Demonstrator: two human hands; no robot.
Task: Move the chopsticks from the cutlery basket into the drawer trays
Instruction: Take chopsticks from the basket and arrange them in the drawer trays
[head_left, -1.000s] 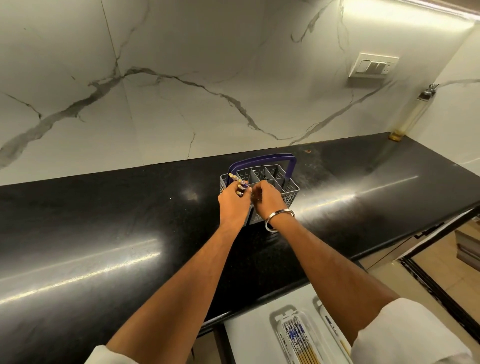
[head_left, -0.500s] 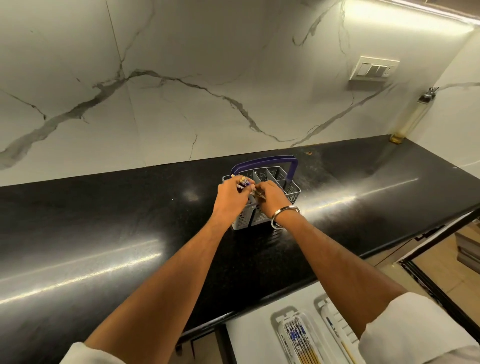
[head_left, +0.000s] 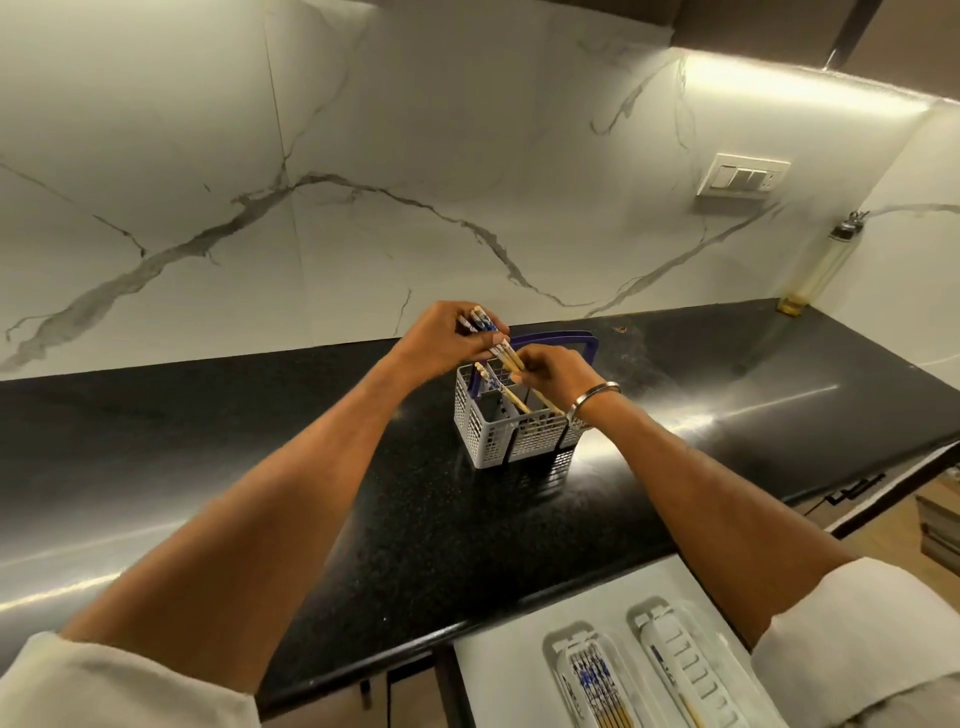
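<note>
The left hand (head_left: 441, 340) grips a bundle of chopsticks (head_left: 480, 325) above the cutlery basket (head_left: 511, 434), and the right hand (head_left: 550, 369) pinches more, partly inside. Crossed sticks may catch the divider and tip the basket.

One head-worn wide-angle view

It looks forward and down from above the table (head_left: 260, 467) toward the marble wall (head_left: 363, 182), arms reaching away, open drawer (head_left: 509, 675) nearest below.

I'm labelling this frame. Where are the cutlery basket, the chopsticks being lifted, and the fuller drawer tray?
cutlery basket (head_left: 535, 441): head view, front mesh wall.
chopsticks (head_left: 511, 358): head view, shafts between both hands.
drawer tray (head_left: 566, 649): head view, top rim.
</note>
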